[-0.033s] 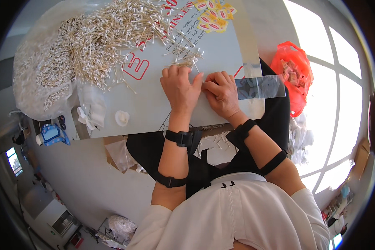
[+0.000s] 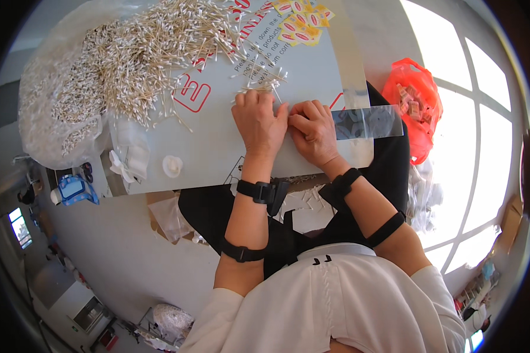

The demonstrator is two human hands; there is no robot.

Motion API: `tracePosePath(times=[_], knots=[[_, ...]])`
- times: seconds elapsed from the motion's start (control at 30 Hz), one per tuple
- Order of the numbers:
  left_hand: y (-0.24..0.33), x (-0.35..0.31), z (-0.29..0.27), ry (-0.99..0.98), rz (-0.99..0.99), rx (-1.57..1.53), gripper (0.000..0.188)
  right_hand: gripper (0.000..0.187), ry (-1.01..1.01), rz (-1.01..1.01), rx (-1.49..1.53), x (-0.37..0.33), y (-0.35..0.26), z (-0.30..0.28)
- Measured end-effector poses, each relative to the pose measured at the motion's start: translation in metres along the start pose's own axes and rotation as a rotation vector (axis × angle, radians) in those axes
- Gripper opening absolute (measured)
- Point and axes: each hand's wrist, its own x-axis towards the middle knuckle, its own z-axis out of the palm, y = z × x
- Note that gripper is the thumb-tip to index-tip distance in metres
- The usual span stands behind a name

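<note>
Head view: both bare hands low over the grey tabletop (image 2: 218,147), nearly meeting, thumb sides facing. Left hand (image 2: 260,126) palm down, fingers bent just beside a few loose cotton swabs (image 2: 269,84); cannot tell whether they grip any. Right hand (image 2: 314,132) has fingers curled, thumb and forefinger brought close; anything pinched there is too small to make out. Clear plastic sleeve (image 2: 352,125) lies by its outer side, extending past the table edge. Large swab heap (image 2: 147,70) at upper left; yellow-and-white labels (image 2: 300,25) beyond the hands.
</note>
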Motion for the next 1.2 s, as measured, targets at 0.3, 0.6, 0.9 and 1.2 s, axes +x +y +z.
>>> tracePosePath(times=[0.3, 0.6, 0.9, 1.2], knots=[[-0.014, -0.018, -0.021, -0.161, -0.033, -0.253, 0.009, 0.013, 0.028, 0.010, 0.032, -0.003, 0.003, -0.002], [-0.081, -0.006, -0.040, -0.026, -0.300, -0.259, 0.018, 0.013, 0.064, 0.042, 0.173, -0.005, 0.005, -0.002], [-0.083, 0.006, -0.041, -0.118, 0.072, -0.158, 0.023, 0.017, 0.061, 0.050, 0.104, 0.001, -0.001, -0.002], [-0.087, 0.006, -0.036, -0.062, 0.044, -0.229, 0.019, 0.013, 0.005, -0.137, -0.087, 0.064, -0.001, 0.023]])
